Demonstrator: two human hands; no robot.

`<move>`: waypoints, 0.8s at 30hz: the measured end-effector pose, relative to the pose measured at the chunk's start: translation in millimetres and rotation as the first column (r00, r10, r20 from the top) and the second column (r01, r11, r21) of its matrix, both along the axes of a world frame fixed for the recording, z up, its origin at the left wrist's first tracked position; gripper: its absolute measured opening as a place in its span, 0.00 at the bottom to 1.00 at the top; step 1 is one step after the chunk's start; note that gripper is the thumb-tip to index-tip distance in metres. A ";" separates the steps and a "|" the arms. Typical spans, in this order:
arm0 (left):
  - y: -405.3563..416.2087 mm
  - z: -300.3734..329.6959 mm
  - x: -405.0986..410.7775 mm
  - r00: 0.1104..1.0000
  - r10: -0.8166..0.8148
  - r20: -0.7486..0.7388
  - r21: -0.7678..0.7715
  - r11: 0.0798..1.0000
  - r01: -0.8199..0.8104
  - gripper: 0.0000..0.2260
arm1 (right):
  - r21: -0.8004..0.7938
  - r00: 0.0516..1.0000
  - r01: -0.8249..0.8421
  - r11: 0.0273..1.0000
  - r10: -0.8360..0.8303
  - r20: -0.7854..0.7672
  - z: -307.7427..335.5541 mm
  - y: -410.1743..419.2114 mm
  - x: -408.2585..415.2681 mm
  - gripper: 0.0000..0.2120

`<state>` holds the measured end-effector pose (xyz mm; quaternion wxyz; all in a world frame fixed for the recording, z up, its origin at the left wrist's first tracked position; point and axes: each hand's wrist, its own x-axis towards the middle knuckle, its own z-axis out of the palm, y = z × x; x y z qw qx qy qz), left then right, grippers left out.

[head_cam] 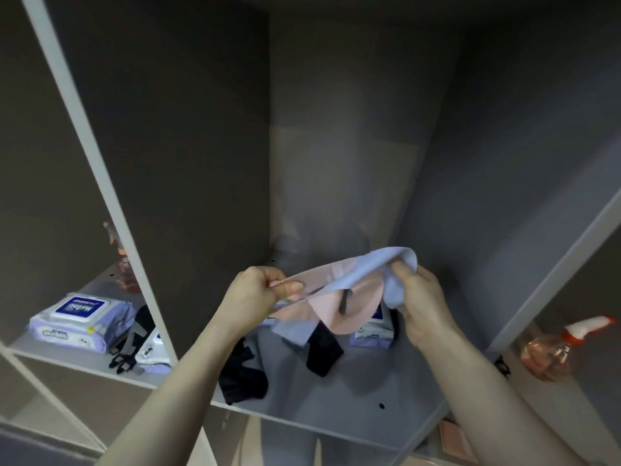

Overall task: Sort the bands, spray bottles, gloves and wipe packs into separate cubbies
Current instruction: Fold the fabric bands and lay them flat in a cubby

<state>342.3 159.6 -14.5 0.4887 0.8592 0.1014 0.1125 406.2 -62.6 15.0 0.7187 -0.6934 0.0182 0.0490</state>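
Both hands are raised inside the middle cubby [336,408], stretching bands between them. My left hand [258,290] pinches the end of a pink band [339,314]. A light blue band [373,267] drapes over the pink one, and my right hand [420,297] is closed on its bunched end. Under the bands lie black gloves [242,375], another dark glove [324,351] and a wipe pack [373,331], partly hidden. The left cubby holds a purple wipe pack [80,321], a peach spray bottle [124,267] and a black-and-grey glove [131,344]. Another peach spray bottle [551,351] lies in the right cubby.
White dividers [100,183] separate the grey cubbies. A lower row of cubbies shows below the shelf edge, with something pink [453,438] at the lower right. A second white pack [154,351] sits behind the left divider.
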 end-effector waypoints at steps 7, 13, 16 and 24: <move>13.3 -21.2 -5.5 0.979 0.189 -0.080 -0.230 0.952 -0.203 0.21 | 0.124 0.939 0.344 0.931 -0.337 -0.074 -0.3 -5.7 5.0 0.12; 37.7 -29.9 -9.6 0.907 0.420 0.007 -0.214 0.887 -0.409 0.18 | 0.119 0.922 0.384 0.916 -0.386 -0.003 -6.1 -17.1 6.4 0.12; 31.7 -22.7 -6.7 0.932 0.357 0.060 -0.213 0.917 -0.337 0.17 | 0.005 0.927 0.375 0.927 -0.375 -0.012 -22.9 -15.2 8.7 0.11; 33.5 -5.7 -11.4 0.795 0.599 0.090 -0.713 0.597 -0.369 0.09 | -0.085 0.911 0.392 0.916 -0.399 -0.099 -58.4 -15.8 9.1 0.11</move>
